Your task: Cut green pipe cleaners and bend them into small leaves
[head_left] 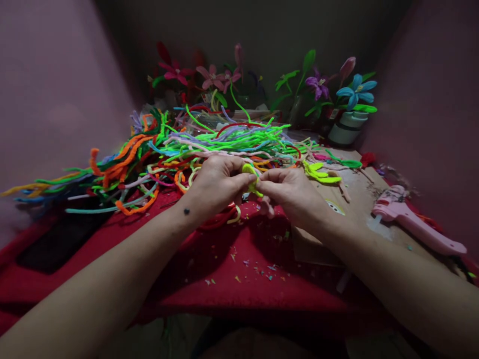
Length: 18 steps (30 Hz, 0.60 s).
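Between my two hands, over the middle of the table, is a bent yellow-green pipe cleaner point(248, 170). My left hand point(220, 180) pinches it between thumb and forefinger. My right hand point(287, 188) grips its other side with closed fingertips; part of the piece is hidden behind the fingers. Just past my right hand lies a yellow-green pipe cleaner piece with several petal-like loops point(321, 172). Behind both hands spreads a large pile of loose pipe cleaners point(232, 137) in green, lilac, orange, red and pink.
A pink glue gun point(419, 224) rests on a cardboard sheet point(359, 192) at the right. Pipe cleaner flowers stand at the back, one blue flower point(357, 92) in a pale jar point(348, 128). A dark flat object point(62, 242) lies at the left. Small clippings dot the red cloth point(224, 294).
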Each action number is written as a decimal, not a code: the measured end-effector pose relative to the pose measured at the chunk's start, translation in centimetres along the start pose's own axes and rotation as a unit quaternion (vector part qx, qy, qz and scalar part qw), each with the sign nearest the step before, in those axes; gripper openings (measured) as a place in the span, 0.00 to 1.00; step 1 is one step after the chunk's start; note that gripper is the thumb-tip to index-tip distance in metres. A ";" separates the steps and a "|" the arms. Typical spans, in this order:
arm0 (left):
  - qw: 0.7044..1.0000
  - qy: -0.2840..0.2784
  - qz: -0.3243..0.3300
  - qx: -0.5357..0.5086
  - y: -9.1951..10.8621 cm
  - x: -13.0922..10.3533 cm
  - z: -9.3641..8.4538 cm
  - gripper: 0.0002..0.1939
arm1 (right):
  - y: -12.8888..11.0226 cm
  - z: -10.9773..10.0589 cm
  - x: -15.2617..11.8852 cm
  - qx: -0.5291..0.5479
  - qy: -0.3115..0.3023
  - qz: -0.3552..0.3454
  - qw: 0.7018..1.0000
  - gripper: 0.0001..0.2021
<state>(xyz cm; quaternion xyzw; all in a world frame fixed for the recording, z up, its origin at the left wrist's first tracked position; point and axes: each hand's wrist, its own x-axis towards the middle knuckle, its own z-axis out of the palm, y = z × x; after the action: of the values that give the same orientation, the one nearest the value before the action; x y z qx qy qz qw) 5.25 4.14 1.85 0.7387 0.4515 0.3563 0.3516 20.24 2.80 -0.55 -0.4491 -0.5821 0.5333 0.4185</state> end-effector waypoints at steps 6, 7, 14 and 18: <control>0.997 -0.026 -0.035 -0.067 0.6 0.0 -0.4 0.09 | -0.1 -0.2 -0.1 0.045 -0.018 0.003 0.999 0.11; 0.995 -0.034 -0.046 -0.087 0.5 0.0 -0.6 0.07 | 0.0 -0.2 -0.1 0.047 -0.008 -0.004 0.999 0.12; 0.994 -0.089 -0.057 0.003 0.0 0.5 -1.0 0.09 | -0.2 -0.2 0.0 0.048 0.058 -0.025 0.997 0.10; 0.980 0.020 0.077 0.182 -0.4 -0.3 0.2 0.10 | -0.2 0.1 -0.1 0.035 0.087 -0.016 0.995 0.10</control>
<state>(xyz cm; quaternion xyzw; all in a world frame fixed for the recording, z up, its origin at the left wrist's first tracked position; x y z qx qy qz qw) 5.13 3.93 1.40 0.8155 0.4574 0.3091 0.1739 20.14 2.63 -0.36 -0.4699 -0.5315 0.5054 0.4912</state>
